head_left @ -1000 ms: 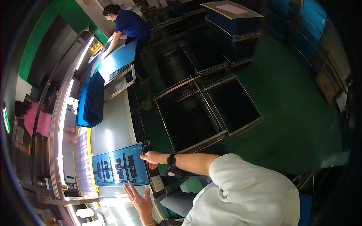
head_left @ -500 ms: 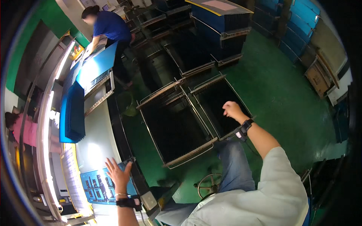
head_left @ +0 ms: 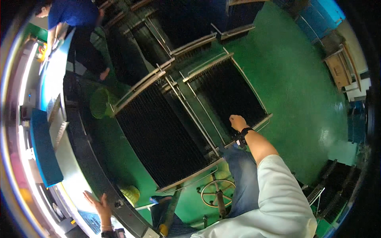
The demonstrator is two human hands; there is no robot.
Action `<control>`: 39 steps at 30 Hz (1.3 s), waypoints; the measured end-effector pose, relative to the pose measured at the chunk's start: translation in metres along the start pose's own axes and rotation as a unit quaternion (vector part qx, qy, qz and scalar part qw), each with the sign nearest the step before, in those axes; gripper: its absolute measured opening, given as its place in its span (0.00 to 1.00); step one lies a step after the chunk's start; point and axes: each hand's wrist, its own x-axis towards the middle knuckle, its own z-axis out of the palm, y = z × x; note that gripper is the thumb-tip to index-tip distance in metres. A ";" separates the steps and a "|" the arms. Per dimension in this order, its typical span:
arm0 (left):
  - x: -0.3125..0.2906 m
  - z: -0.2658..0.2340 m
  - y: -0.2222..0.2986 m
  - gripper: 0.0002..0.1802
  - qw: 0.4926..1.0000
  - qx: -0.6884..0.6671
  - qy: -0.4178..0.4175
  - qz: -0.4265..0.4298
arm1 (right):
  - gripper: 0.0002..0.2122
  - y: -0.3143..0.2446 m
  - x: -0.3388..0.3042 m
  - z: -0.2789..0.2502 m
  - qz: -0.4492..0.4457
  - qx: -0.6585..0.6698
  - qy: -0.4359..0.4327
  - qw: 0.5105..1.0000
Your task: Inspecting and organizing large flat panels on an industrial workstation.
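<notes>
My left hand [head_left: 101, 209] is open, fingers spread, over the lit worktop [head_left: 75, 174]. Close under it lies a blue circuit board panel [head_left: 89, 220], partly covered by the hand and cut by bright glare. On the other side, my right hand [head_left: 239, 123] hangs above the near part of the right-hand rack [head_left: 224, 87], which is filled with dark upright sheets. Its fingers are curled together; whether a sheet's edge is between them is too dark to see. Left of that rack stands a wider one [head_left: 158, 139], also full of thin dark sheets.
A stack of blue panels [head_left: 46, 148] stands along the lit worktop. Beyond it a co-worker in a blue shirt [head_left: 73, 14] leans over the same bench. More racks [head_left: 190, 43] stand behind. Near my legs are a handwheel [head_left: 218, 193] and a yellow-green round object [head_left: 130, 195].
The view has swung right and down, so the bench slid left. My right hand has shifted toward the near end of the right rack, still curled. My left hand stays spread near the board.
</notes>
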 end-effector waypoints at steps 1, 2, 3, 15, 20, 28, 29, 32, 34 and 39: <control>-0.002 -0.006 0.003 0.47 0.999 -0.035 -0.005 0.003 | 0.07 0.003 0.006 0.013 -0.036 -0.004 0.003 0.999; 0.000 -0.008 0.006 0.46 0.997 -0.072 -0.010 0.008 | 0.07 0.001 0.011 0.024 -0.032 -0.007 -0.007 0.999; -0.002 -0.009 0.013 0.44 0.992 -0.126 -0.012 -0.003 | 0.07 -0.001 0.017 0.034 -0.057 -0.008 0.008 0.998; -0.006 -0.014 -0.005 0.40 0.999 -0.031 -0.033 -0.010 | 0.14 -0.021 0.070 0.096 -0.032 -0.242 0.033 0.969; -0.010 -0.014 0.008 0.39 0.986 -0.146 -0.033 -0.074 | 0.13 -0.012 0.088 0.109 0.033 -0.065 -0.018 0.997; -0.011 -0.017 0.002 0.39 1.000 0.008 -0.020 -0.022 | 0.11 -0.014 0.094 0.122 -0.019 -0.117 0.101 0.988; -0.011 -0.018 0.001 0.38 0.999 0.016 -0.018 -0.032 | 0.11 -0.018 0.092 0.119 -0.022 -0.117 0.100 0.988; -0.009 -0.016 0.000 0.39 1.000 0.002 -0.017 0.001 | 0.11 -0.020 0.090 0.103 -0.005 -0.123 0.065 0.990; -0.009 -0.012 0.015 0.39 0.998 -0.055 -0.013 -0.023 | 0.11 -0.020 0.086 0.092 -0.033 -0.102 0.102 0.989; -0.007 -0.012 0.015 0.39 0.998 -0.056 -0.015 -0.029 | 0.11 -0.038 0.070 0.059 -0.065 -0.138 0.113 0.982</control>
